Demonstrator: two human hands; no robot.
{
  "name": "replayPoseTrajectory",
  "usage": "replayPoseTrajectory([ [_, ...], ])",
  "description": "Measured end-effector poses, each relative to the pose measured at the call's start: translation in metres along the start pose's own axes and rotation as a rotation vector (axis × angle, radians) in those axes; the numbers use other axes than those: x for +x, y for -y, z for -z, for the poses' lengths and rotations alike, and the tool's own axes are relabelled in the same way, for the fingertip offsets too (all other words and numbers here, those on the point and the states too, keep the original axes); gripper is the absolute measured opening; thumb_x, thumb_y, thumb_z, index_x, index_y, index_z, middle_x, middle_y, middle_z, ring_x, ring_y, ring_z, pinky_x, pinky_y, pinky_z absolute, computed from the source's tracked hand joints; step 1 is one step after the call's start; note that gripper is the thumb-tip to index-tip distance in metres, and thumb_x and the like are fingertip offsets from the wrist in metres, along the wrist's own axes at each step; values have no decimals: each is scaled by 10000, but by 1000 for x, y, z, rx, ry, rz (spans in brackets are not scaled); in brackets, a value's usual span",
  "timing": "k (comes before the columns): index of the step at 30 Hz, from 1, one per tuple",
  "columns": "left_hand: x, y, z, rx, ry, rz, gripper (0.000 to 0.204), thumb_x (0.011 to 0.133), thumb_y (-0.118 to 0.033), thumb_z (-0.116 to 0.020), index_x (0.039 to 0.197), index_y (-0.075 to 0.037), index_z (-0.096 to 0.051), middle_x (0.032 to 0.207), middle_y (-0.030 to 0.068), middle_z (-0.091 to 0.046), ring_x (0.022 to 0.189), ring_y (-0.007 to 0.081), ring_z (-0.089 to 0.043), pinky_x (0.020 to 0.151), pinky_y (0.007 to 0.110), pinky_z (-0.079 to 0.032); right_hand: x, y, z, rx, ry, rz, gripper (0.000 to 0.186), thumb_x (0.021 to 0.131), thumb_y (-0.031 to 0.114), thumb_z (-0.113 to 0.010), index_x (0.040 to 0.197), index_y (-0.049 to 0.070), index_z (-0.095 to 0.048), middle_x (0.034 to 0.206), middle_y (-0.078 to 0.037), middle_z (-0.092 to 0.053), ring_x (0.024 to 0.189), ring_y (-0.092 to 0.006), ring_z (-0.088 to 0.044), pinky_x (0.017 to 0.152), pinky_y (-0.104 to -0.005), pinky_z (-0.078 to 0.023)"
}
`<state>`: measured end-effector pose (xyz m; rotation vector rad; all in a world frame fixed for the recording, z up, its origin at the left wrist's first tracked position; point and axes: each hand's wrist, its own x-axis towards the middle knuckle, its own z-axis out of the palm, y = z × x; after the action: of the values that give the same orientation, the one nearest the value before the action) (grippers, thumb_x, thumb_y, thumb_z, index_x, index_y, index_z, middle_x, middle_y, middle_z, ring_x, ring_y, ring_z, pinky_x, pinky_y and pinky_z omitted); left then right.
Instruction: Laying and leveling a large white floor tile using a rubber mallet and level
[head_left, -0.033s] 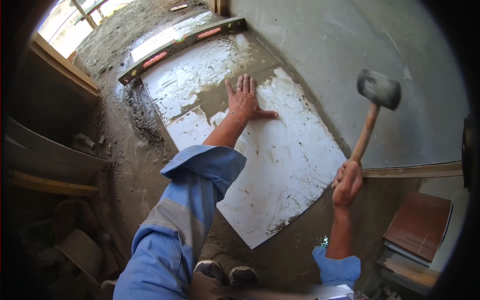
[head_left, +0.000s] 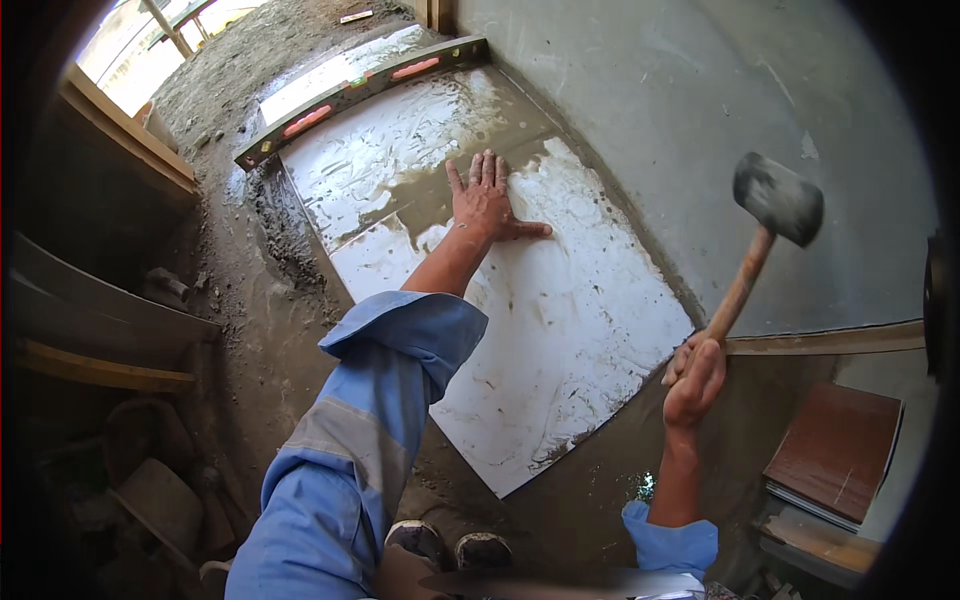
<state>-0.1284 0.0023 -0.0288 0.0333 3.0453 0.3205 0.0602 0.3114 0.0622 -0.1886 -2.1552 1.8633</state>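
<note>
My left hand lies flat on a white floor tile smeared with grey cement, fingers spread and thumb pointing right. Its fingertips reach toward the wet cement at the joint with a second white tile beyond. On the right, my right hand is wrapped round the wooden handle of a rubber mallet. The mallet's black and pale grey head is raised off the tile, in front of the grey wall. A spirit level with reddish grips spans the far end of the second tile.
A grey plastered wall runs along the tiles' right side. Rough wet mortar borders them on the left. Reddish-brown tiles are stacked at lower right. Dark containers stand at lower left. My shoes are at the tile's near end.
The mallet head has swung a little to the right and lower, its handle tilting more to the right. My left hand stays flat on the tile.
</note>
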Motion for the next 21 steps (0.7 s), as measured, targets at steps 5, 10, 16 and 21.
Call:
replayPoseTrajectory([
  [5,-27,-9,-23,-36,-123,64,1327,733,-917,-526,1605,23,-187,1686,214,-166,1576,353,-110,1210,671,13,-46,14,26,-7,-92,132,342,1069,374,-469,1038,35,-506,708,27,-417,561,-50,-377,482,-211,-356],
  [10,-120,-46,-47,-142,-138,-107,1305,773,-871,-554,1579,90,-193,1661,305,-134,1560,442,-78,1191,696,0,-69,15,56,-167,110,-157,416,1066,432,-463,1103,20,-505,746,2,-449,603,-54,-419,483,-215,-365],
  [16,-140,-71,-40,-176,-77,-168,1469,630,-944,-604,1566,112,-198,1661,290,-146,1563,437,-53,1180,718,0,-59,11,49,48,-100,2,465,1062,484,-452,1122,26,-508,740,8,-435,604,-48,-417,485,-207,-363],
  [21,-137,-74,-38,-114,-37,-99,1444,666,-928,-598,1581,97,-154,1675,291,-84,1565,437,-17,1162,742,-5,-50,-75,49,-722,40,51,420,1073,381,-454,1030,-26,-550,831,-234,-649,740,-438,-643,666,-502,-483],
])
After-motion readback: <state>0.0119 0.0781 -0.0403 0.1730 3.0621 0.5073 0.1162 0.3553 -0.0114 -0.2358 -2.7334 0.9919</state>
